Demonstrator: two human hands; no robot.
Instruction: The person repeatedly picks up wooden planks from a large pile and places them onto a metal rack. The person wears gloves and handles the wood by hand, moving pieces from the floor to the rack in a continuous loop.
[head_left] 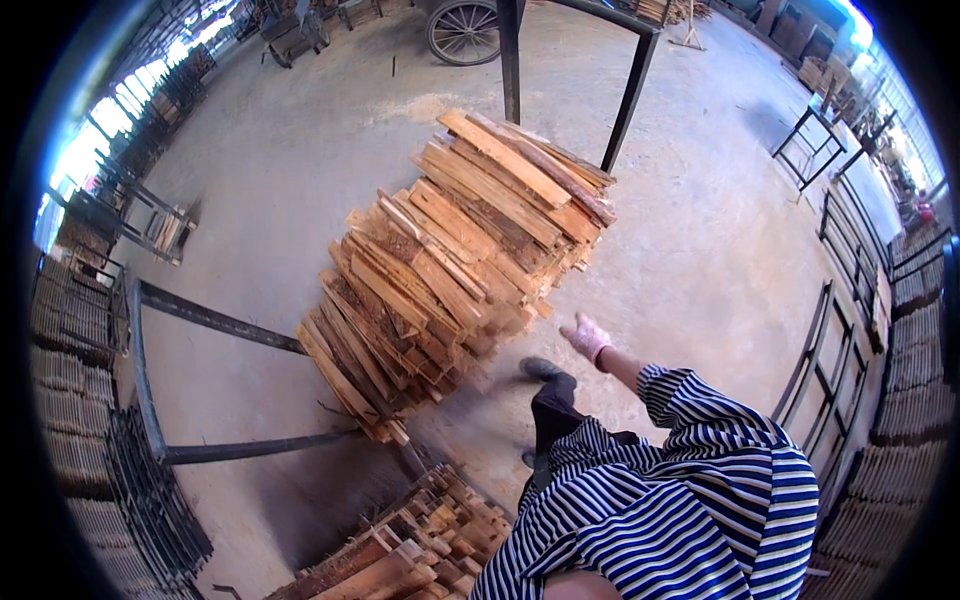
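Note:
My right hand [587, 337], in a pale pink glove, reaches out from a blue-and-white striped sleeve [700, 400]. Its fingers are spread and it holds nothing. It hovers just to the right of the near corner of a tall stack of rough wooden boards [450, 250], apart from the wood. The stack leans on a dark metal frame [215, 320] on the concrete floor. My dark trouser leg and shoe [543, 372] stand beside the stack's foot. My left hand is not in view.
A second pile of boards [420, 545] lies at the lower edge. Black metal racks [835, 330] line the right side, stacked slats [70, 330] the left. A black post frame [625, 95] and a cart wheel [463, 32] stand behind the stack.

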